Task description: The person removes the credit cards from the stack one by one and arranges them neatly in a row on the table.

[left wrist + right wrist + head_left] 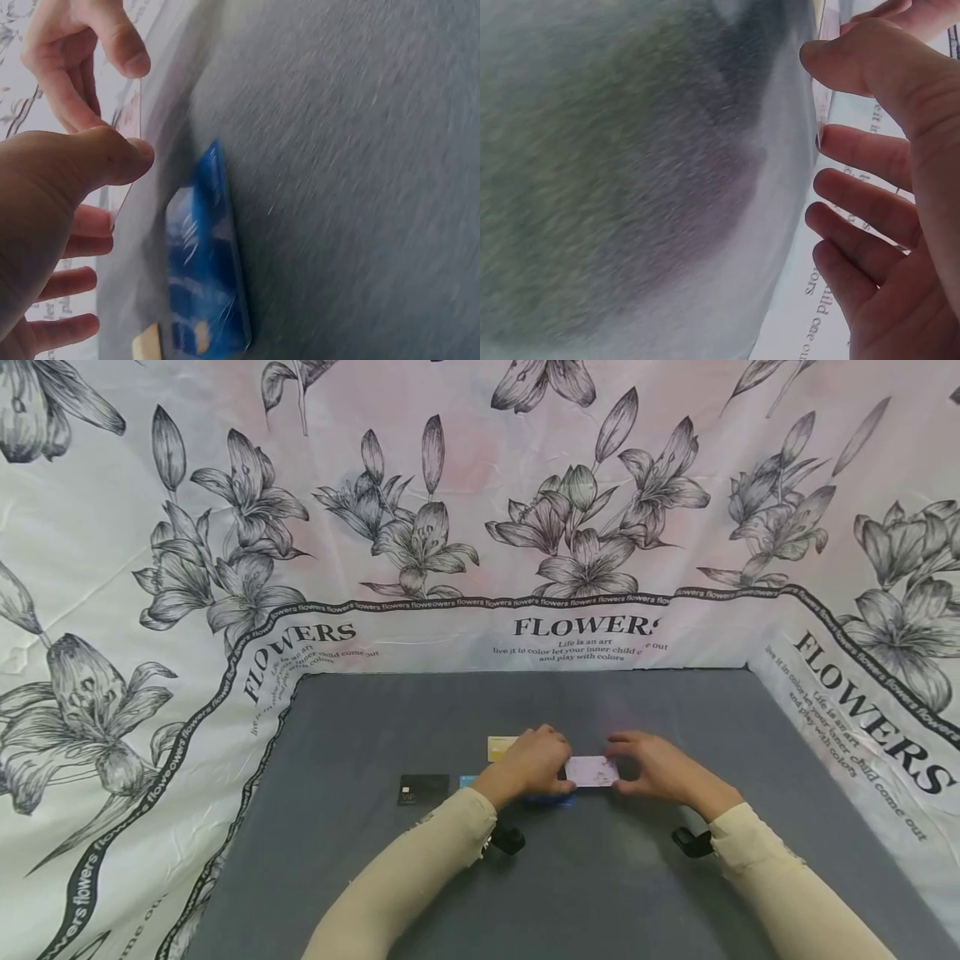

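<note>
Pinching left hand [534, 764]: thumb and forefinger hold the pink floral card [591, 771], other fingers spread.
Right hand [656, 764]: same grip at the opposite end, other fingers extended.
Pink floral card: between both hands, right of the blue card [199, 255].
Card slip: unequal grip could tilt it; a low left hand might nudge the blue card.
Grey tabletop [360, 718]: bears black VIP card [427, 787], yellow card [498, 747].
Fabric walls [517, 452]: lily-printed.

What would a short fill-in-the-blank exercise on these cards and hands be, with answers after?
Of the black card and pale card, the left hand and right hand hold the ____ one.
The black card shows the letters ____.
The hand nearer the yellow card is the ____.
The cloth's large capitals read ____.

Missing words: pale; VIP; left; FLOWERS.
</note>
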`<state>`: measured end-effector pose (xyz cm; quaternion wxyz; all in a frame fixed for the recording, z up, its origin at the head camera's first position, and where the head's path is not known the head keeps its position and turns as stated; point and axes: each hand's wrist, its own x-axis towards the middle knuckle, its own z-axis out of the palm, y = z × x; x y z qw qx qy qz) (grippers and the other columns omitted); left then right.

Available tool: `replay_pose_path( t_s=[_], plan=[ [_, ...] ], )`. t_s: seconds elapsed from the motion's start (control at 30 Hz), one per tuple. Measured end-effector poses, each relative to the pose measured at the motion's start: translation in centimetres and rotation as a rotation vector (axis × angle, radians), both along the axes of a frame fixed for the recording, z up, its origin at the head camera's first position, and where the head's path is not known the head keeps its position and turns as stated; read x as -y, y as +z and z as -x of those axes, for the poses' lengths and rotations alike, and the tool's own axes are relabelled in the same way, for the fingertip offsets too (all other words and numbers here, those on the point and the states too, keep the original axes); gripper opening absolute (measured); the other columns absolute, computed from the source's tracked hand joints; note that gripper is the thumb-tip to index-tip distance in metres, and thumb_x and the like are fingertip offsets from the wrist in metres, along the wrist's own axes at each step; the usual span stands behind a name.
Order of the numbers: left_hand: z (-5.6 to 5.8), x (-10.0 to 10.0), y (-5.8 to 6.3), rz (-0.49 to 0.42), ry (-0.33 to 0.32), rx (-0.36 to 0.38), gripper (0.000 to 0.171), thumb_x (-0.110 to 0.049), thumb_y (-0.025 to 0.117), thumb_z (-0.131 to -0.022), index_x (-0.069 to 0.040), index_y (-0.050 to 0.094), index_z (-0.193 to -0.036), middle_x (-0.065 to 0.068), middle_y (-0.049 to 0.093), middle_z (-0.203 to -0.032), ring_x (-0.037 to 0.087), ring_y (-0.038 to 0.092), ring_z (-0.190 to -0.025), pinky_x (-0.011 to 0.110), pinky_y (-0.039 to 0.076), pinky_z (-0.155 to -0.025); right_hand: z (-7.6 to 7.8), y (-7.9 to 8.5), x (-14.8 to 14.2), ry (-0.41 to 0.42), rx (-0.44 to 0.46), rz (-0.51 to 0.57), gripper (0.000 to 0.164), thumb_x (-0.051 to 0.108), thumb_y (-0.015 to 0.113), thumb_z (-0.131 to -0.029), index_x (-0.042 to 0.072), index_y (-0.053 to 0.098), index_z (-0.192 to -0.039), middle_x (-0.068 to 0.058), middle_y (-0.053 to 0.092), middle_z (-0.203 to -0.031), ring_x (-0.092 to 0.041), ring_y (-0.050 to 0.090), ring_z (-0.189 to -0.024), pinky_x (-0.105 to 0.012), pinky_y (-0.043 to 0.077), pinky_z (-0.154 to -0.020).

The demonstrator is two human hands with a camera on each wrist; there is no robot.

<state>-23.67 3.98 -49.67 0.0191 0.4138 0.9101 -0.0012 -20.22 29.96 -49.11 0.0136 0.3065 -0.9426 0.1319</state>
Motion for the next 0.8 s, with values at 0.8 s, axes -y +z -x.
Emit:
replay_pose_path(
  t_s=[0.8],
  plan=[
    [-2.0,-2.7,-1.9,-0.006,0.039,0.041,0.042,-0.060,0.076,-0.097,-0.023,0.081,-0.115,-0.006,0.070,-0.144,0.019,0.056,-0.140,0.041,0.048,-0.120,-2.4,-2.8,-2.4,-0.018,-0.022,0.029,0.045,0.017,0.090,-0.082,0.002,0.080,-0.123,-0.023,0.072,-0.138,-0.044,0.071,-0.124,-0.061,0.060,-0.098]
  ],
)
